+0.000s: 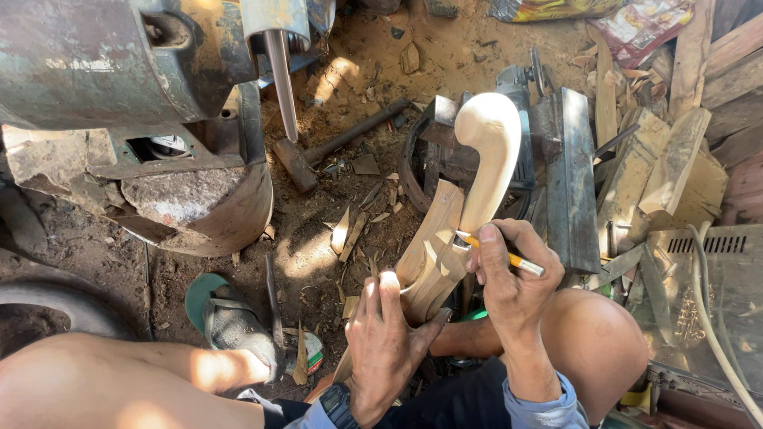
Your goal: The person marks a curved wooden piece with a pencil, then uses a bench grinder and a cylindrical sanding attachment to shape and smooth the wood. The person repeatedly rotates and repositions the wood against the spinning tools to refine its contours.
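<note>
1. Holding a yellow pencil [509, 257] between thumb and fingers, the right hand [513, 278] keeps a narrow, closed grip, with the pencil's tip pressed to the pale wood.
2. The left hand [385, 342] wraps its grip closed around the lower part of a carved wooden piece [469, 183], fingers over the near face and thumb at the side; a dark watch [340, 403] sits on that wrist.
3. The carved wooden piece stands nearly upright between the person's knees, curving up to a rounded, smooth knob at the top, its lower end hidden behind the left hand.
4. Just behind it sits a dark metal machine [548, 159] with a flat steel plate.
5. A hammer [334, 147] lies on the dirt floor [318, 262] among wood chips, well apart from the hands.
6. To the left stands a heavy worn metal machine [119, 95], with a foot in a green sandal [208, 300] below it.
7. Offcuts of timber [675, 159] pile up at the right.
</note>
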